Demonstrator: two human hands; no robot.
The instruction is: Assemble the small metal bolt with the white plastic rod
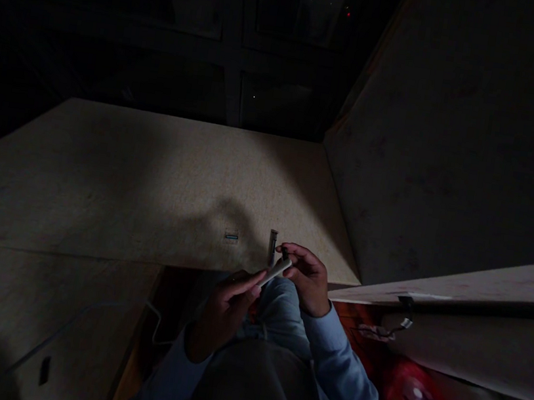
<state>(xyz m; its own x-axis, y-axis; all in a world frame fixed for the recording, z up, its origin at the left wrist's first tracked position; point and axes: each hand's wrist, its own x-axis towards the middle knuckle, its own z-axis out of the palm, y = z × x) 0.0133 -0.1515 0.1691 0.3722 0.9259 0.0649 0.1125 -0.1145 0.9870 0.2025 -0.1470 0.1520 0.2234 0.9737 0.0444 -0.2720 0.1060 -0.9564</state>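
Note:
In dim light both my hands meet over my lap near a tabletop's front edge. My left hand [227, 307] is closed around the lower end of a small white stick-shaped object [277, 270]. My right hand [308, 279] pinches its upper end, where a small dark tip shows. Just beyond my fingers a small grey metal piece [272, 244] stands on the pale tabletop [150, 183]. A second tiny grey part [230, 236] lies to its left.
A tall pale board [457, 121] leans at the right. A lower board [473, 288] juts in from the right, with a small cable connector [403, 324] hanging under it. A thin white cable [154, 326] and a small dark object [45, 370] lie at the lower left. Red fabric [409, 392] shows at the lower right.

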